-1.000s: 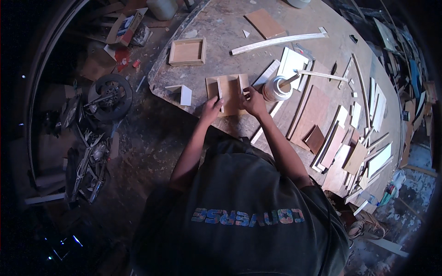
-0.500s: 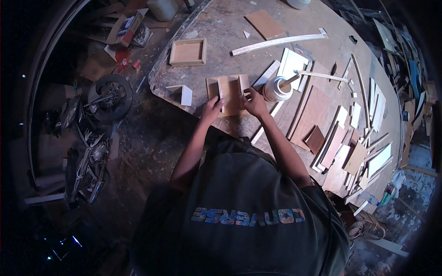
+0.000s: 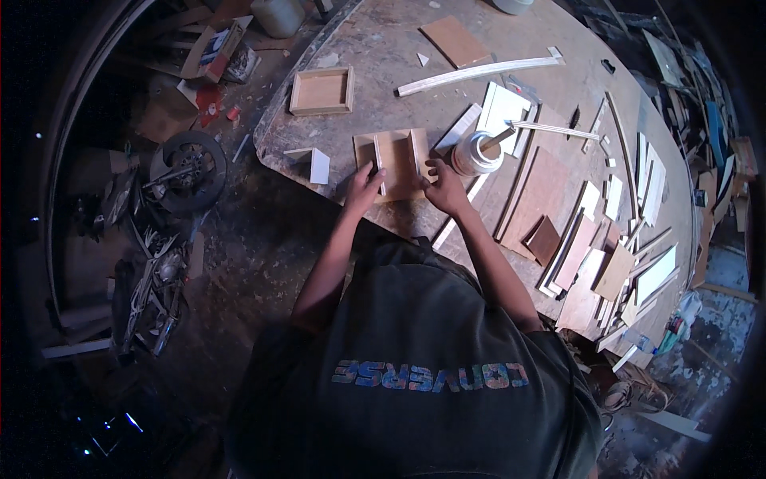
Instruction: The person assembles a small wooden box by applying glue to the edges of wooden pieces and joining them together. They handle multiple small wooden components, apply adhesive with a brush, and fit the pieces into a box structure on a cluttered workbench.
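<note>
A small flat wooden board (image 3: 397,182) lies near the table's edge in front of me, with two thin upright strips standing on it. My left hand (image 3: 365,190) grips the lower end of the left upright strip (image 3: 379,160), thumb toward the inner side. At the right upright strip (image 3: 414,150), my right hand (image 3: 444,190) has its fingers bent, thumb and forefinger at the strip's lower end. Just beyond the right hand stands a white glue tub (image 3: 477,154) with a stick or brush handle in it.
A shallow wooden tray (image 3: 321,91) and a small angled white-faced piece (image 3: 319,166) lie to the left. Strips and panels, among them a brown board (image 3: 536,195), cover the table's right side. A motorcycle wheel (image 3: 189,172) stands on the floor at left.
The view has shifted slightly, moving the table a little left in the picture. My right hand's fingers have loosened and moved slightly at the right strip; the left hand keeps its place.
</note>
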A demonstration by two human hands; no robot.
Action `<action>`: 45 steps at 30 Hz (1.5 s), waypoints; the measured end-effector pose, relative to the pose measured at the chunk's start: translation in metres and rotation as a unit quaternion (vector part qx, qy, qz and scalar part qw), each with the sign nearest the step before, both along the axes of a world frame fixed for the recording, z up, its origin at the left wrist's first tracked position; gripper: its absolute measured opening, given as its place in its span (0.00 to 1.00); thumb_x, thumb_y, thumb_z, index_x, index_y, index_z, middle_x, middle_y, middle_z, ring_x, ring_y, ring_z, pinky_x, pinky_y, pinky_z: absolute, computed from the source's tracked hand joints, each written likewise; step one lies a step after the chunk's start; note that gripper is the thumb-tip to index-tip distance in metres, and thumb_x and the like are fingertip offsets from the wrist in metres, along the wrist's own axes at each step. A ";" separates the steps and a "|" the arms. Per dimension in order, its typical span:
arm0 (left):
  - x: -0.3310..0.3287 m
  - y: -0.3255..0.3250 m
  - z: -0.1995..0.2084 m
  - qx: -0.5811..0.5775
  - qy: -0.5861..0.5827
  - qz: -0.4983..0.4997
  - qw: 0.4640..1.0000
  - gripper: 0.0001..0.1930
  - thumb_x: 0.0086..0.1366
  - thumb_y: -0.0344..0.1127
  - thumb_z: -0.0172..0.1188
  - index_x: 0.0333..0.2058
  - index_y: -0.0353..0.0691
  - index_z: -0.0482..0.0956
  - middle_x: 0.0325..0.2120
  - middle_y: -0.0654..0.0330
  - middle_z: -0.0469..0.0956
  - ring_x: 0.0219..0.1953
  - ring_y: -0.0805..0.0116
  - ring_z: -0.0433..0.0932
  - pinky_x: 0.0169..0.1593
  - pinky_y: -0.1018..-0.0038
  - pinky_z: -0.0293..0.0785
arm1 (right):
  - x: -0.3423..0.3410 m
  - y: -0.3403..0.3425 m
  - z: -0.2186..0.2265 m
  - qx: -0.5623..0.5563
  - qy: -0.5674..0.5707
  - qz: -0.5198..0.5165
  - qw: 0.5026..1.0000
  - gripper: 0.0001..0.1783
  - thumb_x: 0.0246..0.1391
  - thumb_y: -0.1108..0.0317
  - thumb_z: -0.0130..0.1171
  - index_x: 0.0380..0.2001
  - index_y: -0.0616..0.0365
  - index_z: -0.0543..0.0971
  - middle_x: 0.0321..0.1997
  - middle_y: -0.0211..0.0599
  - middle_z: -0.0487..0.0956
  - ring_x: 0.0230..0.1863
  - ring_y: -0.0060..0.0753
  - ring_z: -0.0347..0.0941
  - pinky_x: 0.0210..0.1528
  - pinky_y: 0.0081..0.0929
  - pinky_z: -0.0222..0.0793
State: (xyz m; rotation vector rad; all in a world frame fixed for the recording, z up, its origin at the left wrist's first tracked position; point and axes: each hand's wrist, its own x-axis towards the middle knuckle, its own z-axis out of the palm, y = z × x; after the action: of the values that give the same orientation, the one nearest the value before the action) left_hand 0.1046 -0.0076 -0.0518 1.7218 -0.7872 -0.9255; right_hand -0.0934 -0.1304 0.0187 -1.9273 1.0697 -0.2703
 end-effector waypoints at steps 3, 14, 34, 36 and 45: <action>-0.001 0.000 -0.012 -0.010 -0.001 0.048 0.999 0.28 0.67 0.47 0.61 0.56 0.29 0.72 0.39 0.51 0.82 0.41 0.71 0.79 0.45 0.73 0.74 | -0.008 0.006 0.007 0.012 -0.014 0.000 1.000 0.27 0.54 0.61 0.62 0.55 0.61 0.71 0.47 0.56 0.78 0.40 0.50 0.81 0.45 0.40 0.76; 0.006 0.006 -0.026 0.007 0.053 0.036 0.998 0.29 0.68 0.42 0.62 0.59 0.27 0.69 0.51 0.54 0.78 0.52 0.70 0.76 0.57 0.74 0.71 | -0.033 0.022 0.023 0.041 0.017 0.012 0.999 0.28 0.57 0.60 0.62 0.56 0.63 0.71 0.49 0.56 0.79 0.42 0.47 0.82 0.45 0.37 0.77; -0.003 0.006 -0.015 -0.012 -0.014 0.071 0.997 0.30 0.65 0.48 0.64 0.56 0.30 0.72 0.47 0.47 0.80 0.46 0.65 0.81 0.50 0.71 0.76 | -0.045 -0.003 0.063 -0.142 -0.194 -0.251 0.937 0.19 0.55 0.70 0.61 0.49 0.63 0.73 0.34 0.44 0.76 0.30 0.30 0.72 0.33 0.28 0.69; -0.004 0.006 -0.012 -0.012 -0.020 0.074 0.997 0.29 0.65 0.48 0.63 0.56 0.30 0.73 0.46 0.48 0.81 0.44 0.65 0.81 0.49 0.71 0.76 | -0.050 -0.032 0.062 -0.230 -0.188 -0.327 0.897 0.22 0.54 0.68 0.63 0.51 0.63 0.72 0.40 0.46 0.74 0.35 0.33 0.72 0.35 0.28 0.70; -0.006 -0.003 -0.001 0.013 -0.069 0.061 0.996 0.31 0.64 0.51 0.63 0.56 0.31 0.73 0.39 0.51 0.82 0.40 0.66 0.82 0.46 0.71 0.76 | -0.069 -0.086 0.084 -0.172 -0.147 -0.195 0.954 0.15 0.56 0.68 0.64 0.45 0.64 0.81 0.36 0.41 0.84 0.32 0.33 0.81 0.34 0.28 0.74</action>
State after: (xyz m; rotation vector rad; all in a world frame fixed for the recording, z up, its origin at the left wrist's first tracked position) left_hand 0.0986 -0.0105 -0.0529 1.8504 -0.7527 -0.7428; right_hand -0.1624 -0.2163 0.1029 -1.8770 1.2525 -0.9894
